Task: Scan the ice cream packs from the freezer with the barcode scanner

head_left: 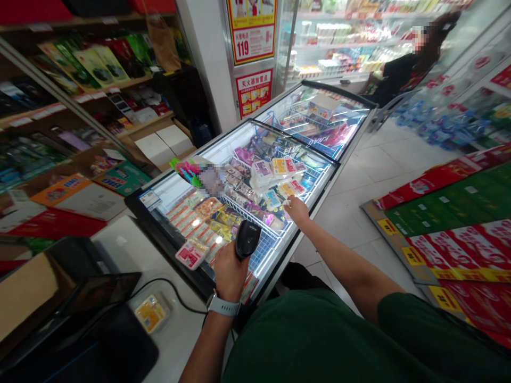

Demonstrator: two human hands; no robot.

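Observation:
My left hand [230, 271], with a watch on its wrist, is wrapped round a black handheld scanner [248, 239] over the near end of a glass-topped freezer [315, 213]. Further right, my right hand [297, 210] has its fingers closed at the edge of the packs on the glass; what they hold, if anything, is too small to name. Just beyond it lie a blue-labelled pack [272, 199], a red-and-yellow pack [291, 188] and stacked packs with orange labels [283, 166]. A red-labelled pack [191, 254] rests left of the scanner.
A yellow-labelled pack [151, 313] sits on the counter [181, 340] beside a black cable and dark equipment [107, 330]. Shelves line the left. Red and green cartons [451, 207] stand right. A person [411, 69] is at the back right.

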